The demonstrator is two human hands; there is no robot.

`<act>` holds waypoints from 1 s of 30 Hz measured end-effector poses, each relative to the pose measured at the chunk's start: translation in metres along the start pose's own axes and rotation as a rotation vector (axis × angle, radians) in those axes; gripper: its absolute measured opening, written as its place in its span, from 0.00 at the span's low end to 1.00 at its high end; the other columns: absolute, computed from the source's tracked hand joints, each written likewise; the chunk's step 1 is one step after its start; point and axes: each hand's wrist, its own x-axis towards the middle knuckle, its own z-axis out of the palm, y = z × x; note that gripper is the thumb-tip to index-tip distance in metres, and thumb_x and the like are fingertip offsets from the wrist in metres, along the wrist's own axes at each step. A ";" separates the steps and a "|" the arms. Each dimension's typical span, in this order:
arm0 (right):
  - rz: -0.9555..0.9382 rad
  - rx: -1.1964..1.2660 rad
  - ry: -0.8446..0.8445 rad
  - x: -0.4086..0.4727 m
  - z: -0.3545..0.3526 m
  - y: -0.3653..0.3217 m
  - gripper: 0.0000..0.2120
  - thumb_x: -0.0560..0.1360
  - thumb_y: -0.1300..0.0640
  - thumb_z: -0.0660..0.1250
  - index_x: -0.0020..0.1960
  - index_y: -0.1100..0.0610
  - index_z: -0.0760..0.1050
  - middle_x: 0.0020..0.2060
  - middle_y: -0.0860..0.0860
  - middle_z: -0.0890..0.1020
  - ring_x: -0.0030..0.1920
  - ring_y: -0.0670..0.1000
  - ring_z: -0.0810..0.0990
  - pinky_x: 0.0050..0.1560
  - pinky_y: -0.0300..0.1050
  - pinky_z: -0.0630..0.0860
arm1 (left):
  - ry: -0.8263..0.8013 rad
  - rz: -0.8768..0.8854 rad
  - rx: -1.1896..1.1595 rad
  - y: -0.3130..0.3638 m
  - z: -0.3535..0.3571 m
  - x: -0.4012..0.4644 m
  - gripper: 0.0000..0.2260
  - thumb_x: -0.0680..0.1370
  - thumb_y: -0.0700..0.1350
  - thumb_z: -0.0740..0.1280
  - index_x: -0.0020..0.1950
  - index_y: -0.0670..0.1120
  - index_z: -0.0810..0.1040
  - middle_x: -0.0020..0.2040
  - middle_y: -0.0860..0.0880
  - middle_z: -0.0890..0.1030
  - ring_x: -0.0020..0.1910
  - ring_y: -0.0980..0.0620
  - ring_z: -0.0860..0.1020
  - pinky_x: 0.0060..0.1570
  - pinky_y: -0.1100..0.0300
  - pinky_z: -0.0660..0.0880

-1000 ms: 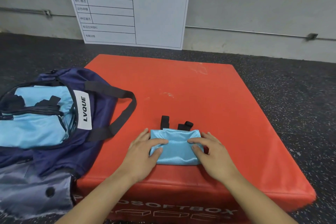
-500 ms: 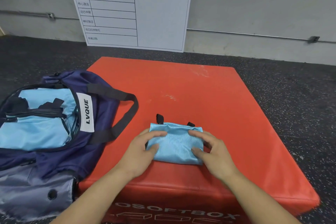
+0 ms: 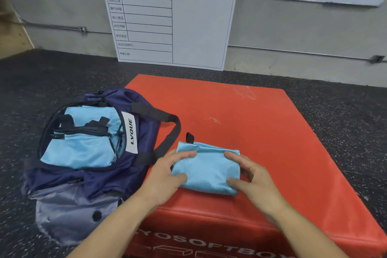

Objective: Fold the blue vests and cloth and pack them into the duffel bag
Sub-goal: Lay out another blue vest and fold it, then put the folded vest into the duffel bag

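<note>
A folded light-blue vest (image 3: 206, 168) with a black strap end sticking out at its far edge lies near the front of the red soft box (image 3: 261, 132). My left hand (image 3: 167, 176) grips its left side, thumb on top. My right hand (image 3: 251, 176) grips its right side the same way. The navy duffel bag (image 3: 88, 153) lies open on the floor to the left, one black handle draped onto the box. Light-blue folded fabric (image 3: 83, 148) fills the bag's opening.
A white training-plan board (image 3: 173, 23) leans against the grey wall behind the box. Dark speckled rubber floor (image 3: 345, 115) surrounds the box. A thin metal conduit runs along the wall.
The folded vest has shifted slightly left toward the bag between my hands. One of its two black strap ends is no longer visible. The camera has tilted up a little.
</note>
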 end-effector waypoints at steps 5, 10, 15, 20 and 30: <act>-0.041 -0.018 -0.015 -0.011 0.030 -0.008 0.35 0.70 0.76 0.73 0.63 0.40 0.82 0.64 0.42 0.80 0.65 0.46 0.80 0.59 0.37 0.77 | -0.009 0.008 0.002 0.000 -0.032 -0.021 0.31 0.66 0.33 0.65 0.62 0.60 0.82 0.62 0.53 0.77 0.55 0.45 0.79 0.47 0.52 0.73; -0.069 -0.026 -0.071 0.003 0.077 -0.028 0.35 0.70 0.77 0.72 0.62 0.40 0.83 0.62 0.37 0.80 0.65 0.43 0.79 0.55 0.34 0.77 | 0.091 0.008 0.023 0.001 -0.073 -0.033 0.32 0.68 0.29 0.65 0.61 0.61 0.82 0.67 0.54 0.76 0.66 0.68 0.71 0.59 0.73 0.68; -0.175 -0.102 -0.145 0.054 0.129 -0.070 0.34 0.69 0.77 0.72 0.65 0.45 0.79 0.64 0.42 0.80 0.66 0.46 0.78 0.57 0.32 0.75 | 0.243 0.042 0.107 0.013 -0.137 -0.028 0.32 0.68 0.28 0.65 0.63 0.59 0.81 0.64 0.63 0.75 0.68 0.72 0.67 0.67 0.72 0.63; -0.386 -0.212 -0.139 0.125 0.202 -0.123 0.34 0.69 0.71 0.72 0.66 0.40 0.78 0.66 0.45 0.76 0.66 0.46 0.77 0.64 0.38 0.75 | 0.425 0.125 0.153 0.027 -0.227 -0.005 0.33 0.69 0.25 0.66 0.62 0.59 0.81 0.57 0.61 0.79 0.54 0.62 0.77 0.51 0.72 0.72; -0.239 -0.245 -0.069 0.202 0.314 -0.103 0.31 0.71 0.72 0.67 0.71 0.52 0.76 0.66 0.46 0.76 0.65 0.45 0.75 0.63 0.25 0.66 | 0.534 -0.097 0.122 -0.043 -0.302 0.053 0.25 0.73 0.28 0.62 0.58 0.53 0.83 0.37 0.57 0.80 0.25 0.57 0.68 0.26 0.63 0.66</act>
